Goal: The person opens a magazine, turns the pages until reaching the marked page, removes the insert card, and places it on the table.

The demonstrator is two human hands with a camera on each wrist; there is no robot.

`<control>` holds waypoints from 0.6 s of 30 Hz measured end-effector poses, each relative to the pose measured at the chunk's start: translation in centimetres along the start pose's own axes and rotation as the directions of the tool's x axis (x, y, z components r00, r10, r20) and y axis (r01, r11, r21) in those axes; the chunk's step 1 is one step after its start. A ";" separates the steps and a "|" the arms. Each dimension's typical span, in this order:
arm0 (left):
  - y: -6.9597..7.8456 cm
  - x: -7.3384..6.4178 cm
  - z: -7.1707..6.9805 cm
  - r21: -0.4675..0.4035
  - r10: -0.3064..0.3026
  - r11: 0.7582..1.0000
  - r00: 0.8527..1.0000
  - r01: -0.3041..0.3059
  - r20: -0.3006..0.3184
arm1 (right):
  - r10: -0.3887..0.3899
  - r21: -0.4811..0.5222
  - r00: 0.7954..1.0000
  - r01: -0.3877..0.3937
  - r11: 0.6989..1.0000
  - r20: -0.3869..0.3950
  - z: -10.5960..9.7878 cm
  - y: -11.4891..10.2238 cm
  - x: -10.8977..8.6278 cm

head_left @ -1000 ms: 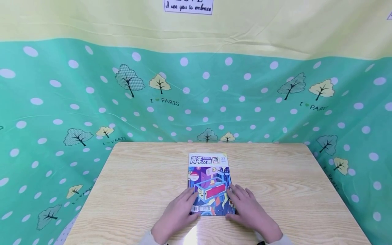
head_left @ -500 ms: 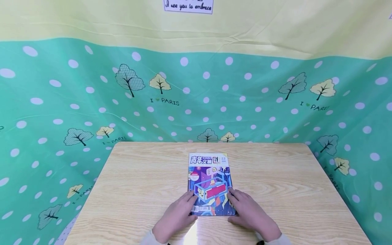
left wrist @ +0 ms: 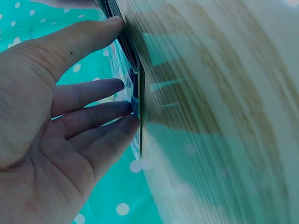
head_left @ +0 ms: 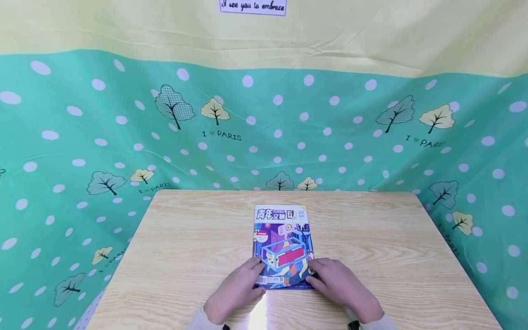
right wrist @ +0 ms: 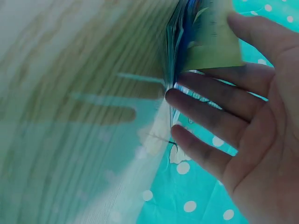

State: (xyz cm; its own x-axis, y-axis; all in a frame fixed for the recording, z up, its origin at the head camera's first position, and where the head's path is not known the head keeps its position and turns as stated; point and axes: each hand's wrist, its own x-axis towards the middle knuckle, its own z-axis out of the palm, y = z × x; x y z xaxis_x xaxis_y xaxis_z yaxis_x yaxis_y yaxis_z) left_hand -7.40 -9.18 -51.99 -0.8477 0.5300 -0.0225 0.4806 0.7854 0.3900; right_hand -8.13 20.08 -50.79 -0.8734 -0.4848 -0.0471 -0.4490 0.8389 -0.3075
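Note:
A colourful magazine (head_left: 284, 243) with a purple and blue cover lies flat on the wooden table, centred before me. My left hand (head_left: 238, 285) is at its lower left edge, fingers nearly straight against the side and thumb by the bottom corner. At the lower right corner, my right hand (head_left: 341, 285) pinches the front cover between thumb and index finger. That corner is raised and bent, and in the right wrist view the pale yellow inner side of the cover (right wrist: 217, 44) shows. The other right fingers (right wrist: 210, 112) touch the magazine's side edge.
The light wooden table (head_left: 198, 229) extends around the magazine on all sides. A green dotted curtain (head_left: 264, 114) with printed trees and a yellow upper band hangs behind it and along both sides.
My right thumb has moved up onto the magazine's lower right corner, and the cover there has lifted and bent. The left hand has hardly moved. The head view has tilted slightly down.

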 end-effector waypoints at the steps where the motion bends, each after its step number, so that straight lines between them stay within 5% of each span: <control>1: 0.0 0.0 0.0 0.001 -0.002 1.000 1.000 0.002 -0.002 | 0.008 -0.012 1.000 -0.008 1.000 -0.030 0.0 0.0 0.0; 6: 0.0 -0.1 -0.1 -0.011 -0.001 1.000 1.000 0.001 -0.007 | 0.134 -0.041 0.980 -0.142 0.989 -0.148 -0.3 -0.1 0.4; 10: -0.2 -0.3 -0.2 -0.057 -0.011 0.998 1.000 0.011 -0.003 | 0.201 -0.017 0.969 -0.205 0.979 -0.145 -0.3 -0.5 1.1; 15: -0.3 -0.6 -0.6 -0.236 -0.023 0.972 0.997 0.005 -0.077 | 0.130 0.066 0.971 -0.119 0.991 -0.201 0.0 -1.4 1.5; 18: 0.0 -0.5 -1.2 -0.426 -0.043 0.904 0.986 -0.031 -0.164 | 0.041 0.083 0.959 -0.018 0.996 -0.279 0.0 -1.9 1.9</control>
State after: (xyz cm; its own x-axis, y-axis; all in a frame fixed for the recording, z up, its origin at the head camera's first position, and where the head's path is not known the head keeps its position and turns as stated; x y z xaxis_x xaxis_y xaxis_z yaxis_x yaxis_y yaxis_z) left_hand -7.25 -9.85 -50.87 -0.8929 0.4361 0.1117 0.3656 0.5577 0.7452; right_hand -8.94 17.57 -50.33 -0.9088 -0.3620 0.2073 -0.4160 0.8240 -0.3846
